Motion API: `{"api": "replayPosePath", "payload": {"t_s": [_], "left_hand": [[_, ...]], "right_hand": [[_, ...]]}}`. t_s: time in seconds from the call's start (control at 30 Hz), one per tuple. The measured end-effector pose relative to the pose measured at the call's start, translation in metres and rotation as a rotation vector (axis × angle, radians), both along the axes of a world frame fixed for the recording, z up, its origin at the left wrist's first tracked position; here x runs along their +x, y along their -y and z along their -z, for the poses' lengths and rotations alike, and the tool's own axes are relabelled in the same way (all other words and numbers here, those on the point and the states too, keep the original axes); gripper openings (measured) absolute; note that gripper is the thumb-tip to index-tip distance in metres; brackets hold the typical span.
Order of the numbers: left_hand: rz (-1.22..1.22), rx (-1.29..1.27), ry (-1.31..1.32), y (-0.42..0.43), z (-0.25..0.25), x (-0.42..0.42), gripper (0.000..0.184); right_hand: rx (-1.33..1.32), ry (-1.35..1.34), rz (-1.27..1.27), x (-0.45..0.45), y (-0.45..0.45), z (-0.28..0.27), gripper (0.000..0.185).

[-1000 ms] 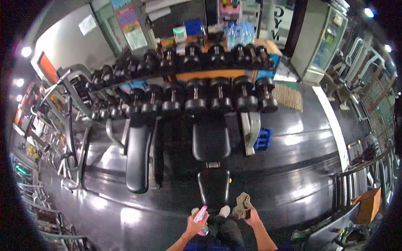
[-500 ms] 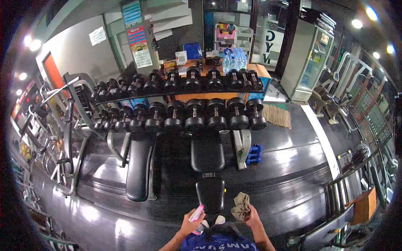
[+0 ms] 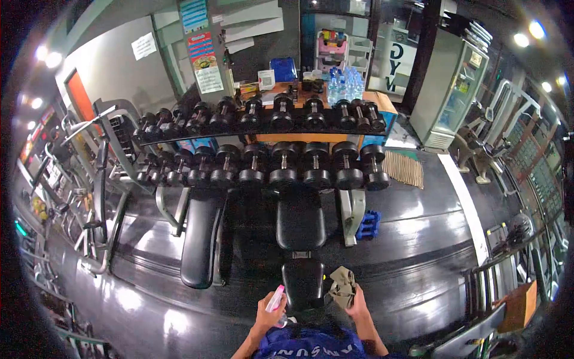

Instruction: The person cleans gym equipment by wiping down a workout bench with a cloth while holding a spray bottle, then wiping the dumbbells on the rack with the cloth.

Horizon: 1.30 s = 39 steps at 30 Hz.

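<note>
My left hand (image 3: 267,312) is wrapped round a spray bottle (image 3: 275,297) with a white and pink top; its lower part is mostly hidden by the hand. In my right hand (image 3: 359,306) is a crumpled olive-grey cloth (image 3: 342,287), gripped at its right side and hanging loosely above the floor. Between and just beyond both hands lies the black padded seat (image 3: 302,282) of a workout bench, with its backrest (image 3: 301,221) farther forward. Neither the bottle nor the cloth appears to touch the bench.
A two-tier rack of black dumbbells (image 3: 284,166) spans the front. Left of the bench stands another black flat bench (image 3: 202,242). Small blue dumbbells (image 3: 369,225) sit by the rack's right leg. Behind are a desk with water bottles (image 3: 345,85) and a glass-door fridge (image 3: 452,93).
The view has shifted slightly, so the rack and benches sit a little farther right and lower. Both hands have risen slightly toward the bench seat, still holding the bottle and the cloth.
</note>
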<state>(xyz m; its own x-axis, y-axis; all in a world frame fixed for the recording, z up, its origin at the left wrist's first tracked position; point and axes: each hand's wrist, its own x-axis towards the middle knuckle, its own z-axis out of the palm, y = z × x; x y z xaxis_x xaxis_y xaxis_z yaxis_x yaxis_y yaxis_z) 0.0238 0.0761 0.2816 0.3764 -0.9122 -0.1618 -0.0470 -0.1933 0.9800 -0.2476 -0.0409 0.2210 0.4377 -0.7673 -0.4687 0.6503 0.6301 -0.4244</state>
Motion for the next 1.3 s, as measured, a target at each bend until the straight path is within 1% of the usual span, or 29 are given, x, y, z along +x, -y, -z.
{"api": "replayPosePath", "payload": {"t_s": [0.07, 0.13, 0.2, 0.27, 0.3, 0.37, 0.4, 0.43, 0.47, 0.53, 0.57, 0.63, 0.77, 0.87, 0.9, 1.0, 1.07, 1.13, 1.2, 1.27, 1.3], "left_hand": [[-0.027, -0.031, -0.002, 0.03, 0.009, -0.001, 0.019], [-0.049, -0.058, -0.003, 0.069, 0.007, -0.006, 0.018], [-0.069, -0.032, 0.066, 0.108, 0.0, -0.016, 0.016], [-0.091, -0.004, 0.146, 0.151, -0.002, -0.024, 0.016], [-0.144, 0.037, 0.049, 0.172, -0.006, -0.032, 0.016], [-0.183, 0.046, 0.018, 0.208, -0.007, -0.044, 0.015], [-0.202, 0.051, 0.005, 0.226, -0.012, -0.05, 0.014], [-0.223, 0.012, -0.01, 0.242, -0.02, -0.058, 0.011], [-0.24, 0.006, 0.019, 0.255, -0.021, -0.063, 0.01], [-0.27, -0.019, 0.065, 0.278, -0.02, -0.077, 0.008], [-0.254, -0.014, 0.095, 0.291, -0.024, -0.083, 0.007], [-0.267, -0.046, 0.064, 0.311, -0.019, -0.093, 0.007], [-0.314, -0.059, 0.02, 0.345, -0.021, -0.105, 0.006], [-0.323, -0.026, 0.093, 0.362, -0.01, -0.105, 0.007], [-0.346, -0.068, 0.072, 0.368, -0.012, -0.106, 0.007], [-0.39, -0.176, 0.024, 0.391, -0.014, -0.107, 0.01], [-0.412, -0.205, 0.037, 0.398, -0.008, -0.099, 0.011], [-0.414, -0.198, 0.042, 0.403, -0.015, -0.09, 0.011], [-0.427, -0.207, 0.02, 0.41, -0.018, -0.085, 0.01], [-0.481, -0.218, -0.018, 0.414, -0.003, -0.075, 0.01], [-0.496, -0.23, -0.028, 0.418, 0.001, -0.07, 0.011]], "right_hand": [[-0.052, 0.019, -0.007, 0.001, 0.035, 0.009, 0.039], [-0.331, -0.225, 0.026, 0.01, 0.071, -0.015, 0.039], [-0.306, -0.247, 0.052, 0.004, 0.118, -0.017, 0.04], [0.029, -0.055, 0.069, -0.009, 0.174, 0.011, 0.041], [0.036, -0.046, 0.06, -0.016, 0.198, 0.017, 0.044], [0.004, -0.066, 0.088, -0.034, 0.242, 0.025, 0.044], [-0.01, -0.075, 0.103, -0.04, 0.262, 0.019, 0.044], [0.03, -0.002, 0.083, -0.047, 0.282, 0.015, 0.045], [0.049, -0.005, 0.042, -0.057, 0.299, 0.012, 0.045], [-0.002, -0.073, -0.009, -0.078, 0.331, 0.029, 0.046], [-0.009, -0.092, 0.004, -0.088, 0.343, 0.03, 0.046], [-0.03, -0.122, 0.032, -0.097, 0.365, 0.017, 0.047], [-0.011, -0.105, 0.056, -0.118, 0.394, 0.017, 0.047], [-0.053, -0.09, 0.058, -0.122, 0.411, 0.007, 0.046], [-0.013, -0.085, 0.044, -0.122, 0.418, 0.004, 0.046], [-0.142, -0.089, 0.029, -0.119, 0.433, -0.001, 0.047], [-0.128, -0.109, 0.028, -0.117, 0.44, 0.001, 0.048], [-0.092, -0.099, 0.0, -0.113, 0.447, -0.007, 0.048], [-0.097, -0.067, 0.025, -0.108, 0.45, -0.008, 0.047], [-0.129, -0.077, 0.034, -0.106, 0.453, -0.004, 0.046], [-0.102, -0.066, 0.041, -0.105, 0.454, -0.005, 0.045]]}}
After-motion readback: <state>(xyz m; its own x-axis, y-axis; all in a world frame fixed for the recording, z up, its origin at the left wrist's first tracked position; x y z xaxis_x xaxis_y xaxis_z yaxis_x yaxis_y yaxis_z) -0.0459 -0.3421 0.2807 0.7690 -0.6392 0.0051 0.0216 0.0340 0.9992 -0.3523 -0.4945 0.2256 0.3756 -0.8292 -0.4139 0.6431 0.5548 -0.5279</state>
